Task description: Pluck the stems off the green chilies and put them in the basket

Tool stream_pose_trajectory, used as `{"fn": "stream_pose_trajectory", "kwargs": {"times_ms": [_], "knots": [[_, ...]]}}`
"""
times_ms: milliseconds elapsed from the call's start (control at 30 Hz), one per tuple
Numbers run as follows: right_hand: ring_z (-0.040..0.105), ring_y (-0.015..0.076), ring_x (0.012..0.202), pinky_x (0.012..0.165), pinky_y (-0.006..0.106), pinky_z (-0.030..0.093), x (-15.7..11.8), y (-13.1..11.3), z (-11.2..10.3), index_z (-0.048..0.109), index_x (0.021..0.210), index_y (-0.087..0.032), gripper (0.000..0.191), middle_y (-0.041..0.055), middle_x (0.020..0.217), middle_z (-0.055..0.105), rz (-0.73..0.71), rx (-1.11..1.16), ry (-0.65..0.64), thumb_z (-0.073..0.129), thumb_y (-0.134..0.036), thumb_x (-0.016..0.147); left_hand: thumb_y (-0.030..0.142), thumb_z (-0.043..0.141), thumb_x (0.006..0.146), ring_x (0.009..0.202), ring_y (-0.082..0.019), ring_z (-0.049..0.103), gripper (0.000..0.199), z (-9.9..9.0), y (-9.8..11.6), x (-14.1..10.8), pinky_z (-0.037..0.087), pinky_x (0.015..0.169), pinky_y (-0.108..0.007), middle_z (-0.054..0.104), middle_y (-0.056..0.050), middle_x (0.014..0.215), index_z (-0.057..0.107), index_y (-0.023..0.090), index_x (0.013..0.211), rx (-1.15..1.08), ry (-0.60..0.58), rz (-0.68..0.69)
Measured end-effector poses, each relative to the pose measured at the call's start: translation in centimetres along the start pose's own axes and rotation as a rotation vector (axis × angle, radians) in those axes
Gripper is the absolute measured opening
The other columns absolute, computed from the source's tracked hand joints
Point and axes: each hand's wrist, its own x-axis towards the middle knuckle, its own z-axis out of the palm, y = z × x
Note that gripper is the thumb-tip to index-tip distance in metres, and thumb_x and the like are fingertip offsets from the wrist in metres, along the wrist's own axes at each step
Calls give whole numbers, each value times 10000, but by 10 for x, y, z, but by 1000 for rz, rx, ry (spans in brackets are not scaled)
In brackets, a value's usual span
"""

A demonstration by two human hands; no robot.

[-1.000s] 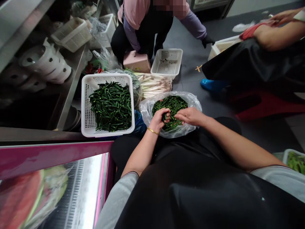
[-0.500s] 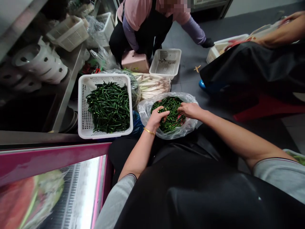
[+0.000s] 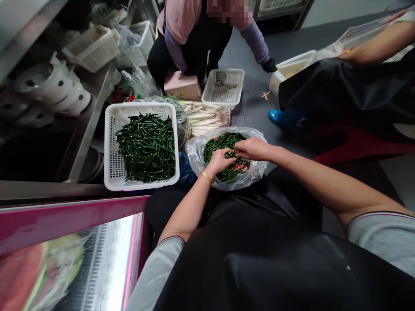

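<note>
A clear plastic bag (image 3: pixel 194 149), opened wide in front of me, holds a heap of thin green chili peppers (image 3: pixel 220 142) with something red and white among them. Above this heap my left hand (image 3: pixel 221 161), a gold bracelet at its wrist, has its fingers pinched on something small and green, probably a pepper. My right hand (image 3: pixel 251 149) meets it fingertip to fingertip, closed; what it grips is too small to make out. Left of the bag stands a white perforated basket (image 3: pixel 111 147) with a large pile of dark green peppers (image 3: pixel 147 147).
Behind the bag lie white-stalked scallions (image 3: pixel 207 119) and a white basket (image 3: pixel 240 88). A person (image 3: pixel 188 34) crouches beyond, one gloved hand at a white box (image 3: pixel 275 80). Another person's leg (image 3: pixel 343 86) is at right. A pink-edged case (image 3: pixel 74 216) stands at lower left.
My hands have come together over the bag, the left moving right and the right moving left. More red shows among the peppers. The crouching person's gloved hand and the white box at right have shifted left.
</note>
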Motion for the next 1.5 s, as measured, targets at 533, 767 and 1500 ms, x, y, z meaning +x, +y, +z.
{"fn": "stream_pose_trajectory", "kwargs": {"times_ms": [533, 767, 1500], "knots": [[661, 226, 800, 648, 288, 456, -3, 5, 89, 670, 924, -129, 198, 155, 924, 679, 221, -74, -212, 522, -217, 827, 338, 662, 661, 508, -74, 490, 257, -30, 6, -17, 301, 426, -184, 570, -7, 640, 473, 164, 662, -1101, 112, -337], [650, 197, 791, 659, 270, 462, 5, 11, 44, 682, 930, -141, 281, 107, 919, 693, 226, 181, -50, 498, -342, 862, 223, 756, 572, 465, -51, 463, 305, -18, -6, -17, 333, 460, -184, 556, 35, 579, 600, 130, 816, -1034, 62, -408], [639, 164, 721, 625, 245, 449, -7, 5, 39, 683, 963, -162, 407, 74, 834, 705, 328, 516, -105, 374, -425, 923, 338, 820, 595, 397, -31, 417, 367, -7, -5, -16, 251, 381, -167, 494, 35, 517, 550, 112, 698, -979, 32, -526]]}}
